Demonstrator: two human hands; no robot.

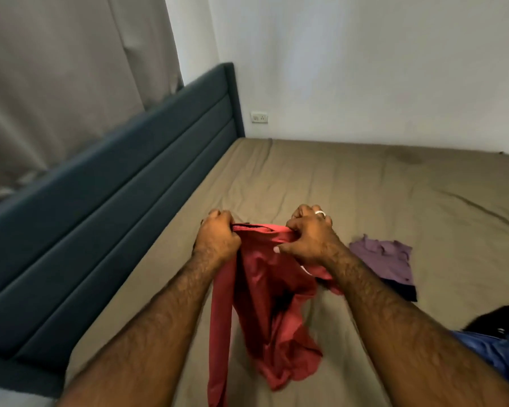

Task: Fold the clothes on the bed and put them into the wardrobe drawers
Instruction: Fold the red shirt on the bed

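Garment in hand: red garment (pixel 265 292) was held up over the near middle of the bed (pixel 321 186), its top edge stretched between both hands and the rest hanging in loose folds toward the sheet.
Left grip: left hand (pixel 218 236) was a closed fist bunched on the top left end of the red cloth, knuckles pointing far.
Right grip: right hand (pixel 309 233) was curled round the top right end of the same cloth, thumb pressed on the near side; a pale ring (pixel 320 213) sat on one finger.
Hidden parts: fingertips of both hands were tucked out of sight behind the cloth, and the near left strip of the garment ran off the bottom edge. What kind of garment it was could not be told, and motion blurred its lower folds.
Other clothes: purple garment (pixel 385 258) lay flat on the bed to the right of the right hand, over a dark garment (pixel 403 292) that showed only as a strip at its near edge.
Cut off at right: blue cloth (pixel 500 353) and a black item (pixel 494 321) lay at the near right edge, both only partly in view and hard to identify.
Surroundings: dark blue headboard (pixel 130 201) ran along the left, a grey curtain (pixel 56 83) hung behind it, and a wall socket (pixel 259 117) sat low on the far wall.
Writing: no lettering was legible anywhere; a small white mark beside the right wrist was too blurred to read.
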